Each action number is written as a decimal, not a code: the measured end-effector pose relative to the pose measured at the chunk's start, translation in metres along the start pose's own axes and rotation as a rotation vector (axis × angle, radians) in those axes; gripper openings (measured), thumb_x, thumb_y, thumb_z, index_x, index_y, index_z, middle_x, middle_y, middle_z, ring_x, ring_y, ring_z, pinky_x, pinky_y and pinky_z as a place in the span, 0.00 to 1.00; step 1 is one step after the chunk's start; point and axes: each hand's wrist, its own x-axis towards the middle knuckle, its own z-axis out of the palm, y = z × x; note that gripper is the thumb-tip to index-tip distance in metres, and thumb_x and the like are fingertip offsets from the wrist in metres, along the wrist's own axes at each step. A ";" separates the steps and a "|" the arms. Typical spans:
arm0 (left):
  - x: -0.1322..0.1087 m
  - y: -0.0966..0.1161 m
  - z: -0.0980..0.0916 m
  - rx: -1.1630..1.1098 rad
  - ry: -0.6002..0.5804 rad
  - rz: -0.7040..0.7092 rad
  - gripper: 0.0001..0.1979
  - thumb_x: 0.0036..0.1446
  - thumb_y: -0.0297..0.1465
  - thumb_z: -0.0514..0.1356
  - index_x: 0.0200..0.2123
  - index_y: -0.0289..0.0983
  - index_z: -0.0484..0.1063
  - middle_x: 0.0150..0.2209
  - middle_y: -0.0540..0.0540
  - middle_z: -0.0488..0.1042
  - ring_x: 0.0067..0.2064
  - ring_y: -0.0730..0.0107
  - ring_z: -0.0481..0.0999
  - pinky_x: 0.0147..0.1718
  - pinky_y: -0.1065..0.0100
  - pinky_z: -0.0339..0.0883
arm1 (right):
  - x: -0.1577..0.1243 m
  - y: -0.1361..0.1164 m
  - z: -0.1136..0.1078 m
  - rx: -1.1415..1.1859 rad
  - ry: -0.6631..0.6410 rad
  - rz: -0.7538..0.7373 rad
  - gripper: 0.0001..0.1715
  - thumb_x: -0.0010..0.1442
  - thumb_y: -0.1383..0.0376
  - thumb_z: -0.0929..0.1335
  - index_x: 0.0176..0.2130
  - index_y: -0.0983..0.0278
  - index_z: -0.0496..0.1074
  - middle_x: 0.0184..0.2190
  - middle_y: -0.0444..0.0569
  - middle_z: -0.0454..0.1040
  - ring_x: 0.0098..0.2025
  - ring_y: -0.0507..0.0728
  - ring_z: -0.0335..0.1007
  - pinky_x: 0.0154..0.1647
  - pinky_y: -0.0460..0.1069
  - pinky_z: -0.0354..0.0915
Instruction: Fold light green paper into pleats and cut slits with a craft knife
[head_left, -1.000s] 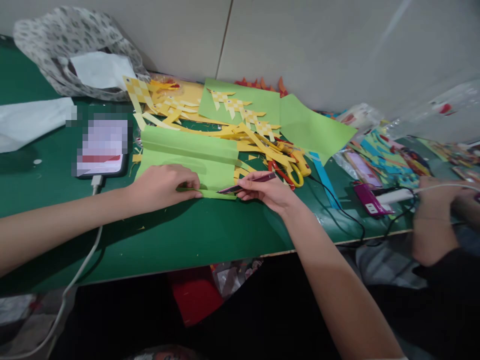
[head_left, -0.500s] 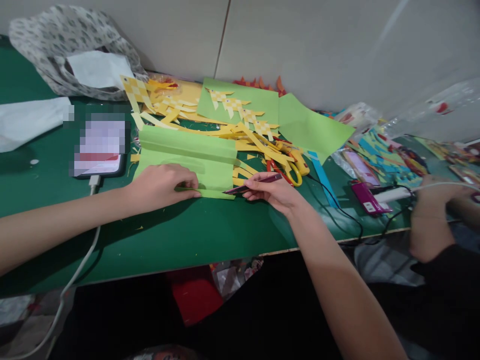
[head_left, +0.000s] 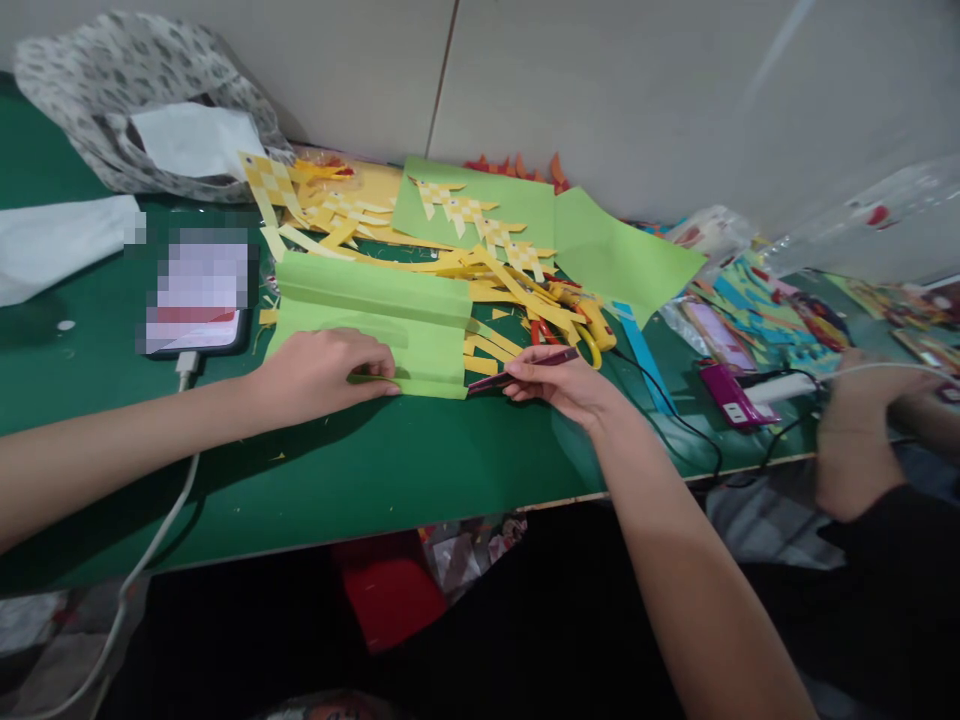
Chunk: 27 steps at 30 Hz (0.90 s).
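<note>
A creased sheet of light green paper [head_left: 420, 310] lies on the green table, with a narrow fold along its near edge. My left hand [head_left: 337, 365] rests on its left part, thumb and fingers closed on that near edge. In my right hand [head_left: 551, 380] is a slim, dark maroon pen-like tool [head_left: 491, 382], held like a pen. Its tip is at the paper's near right corner; whether they touch I cannot tell. Yellow paper strips [head_left: 484, 345] stick out from behind the sheet, close to my right fingers.
A phone [head_left: 199, 290] with a white cable lies left. Behind are woven yellow paper fish [head_left: 469, 210], more green paper [head_left: 622, 250], scissors [head_left: 596, 350] and a yellow glue gun [head_left: 592, 315]. A purple power strip [head_left: 731, 395] and another person's arm [head_left: 859, 430] are on the right.
My right hand has moved a little to the right, drawing the tool's tip from the folded near edge out to the paper's right corner. My left hand has stayed in place.
</note>
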 end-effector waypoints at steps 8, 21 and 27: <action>-0.001 0.000 0.000 -0.012 -0.010 -0.008 0.15 0.58 0.45 0.56 0.33 0.41 0.73 0.32 0.50 0.76 0.33 0.68 0.72 0.26 0.71 0.54 | -0.006 0.002 -0.013 -0.013 0.037 0.015 0.20 0.30 0.60 0.81 0.22 0.67 0.75 0.18 0.47 0.77 0.20 0.50 0.74 0.22 0.41 0.71; 0.000 0.002 -0.001 -0.001 -0.007 0.012 0.15 0.58 0.44 0.56 0.32 0.40 0.73 0.30 0.50 0.75 0.31 0.69 0.71 0.25 0.72 0.54 | 0.008 0.001 0.022 0.048 -0.033 -0.101 0.18 0.35 0.59 0.80 0.24 0.66 0.75 0.19 0.45 0.77 0.21 0.49 0.74 0.25 0.41 0.71; 0.000 0.000 -0.001 0.004 -0.006 0.016 0.14 0.58 0.44 0.56 0.33 0.40 0.73 0.31 0.51 0.75 0.31 0.70 0.71 0.25 0.72 0.54 | 0.015 -0.005 0.024 0.052 -0.014 -0.188 0.17 0.36 0.59 0.79 0.24 0.65 0.75 0.20 0.43 0.77 0.23 0.49 0.75 0.25 0.41 0.72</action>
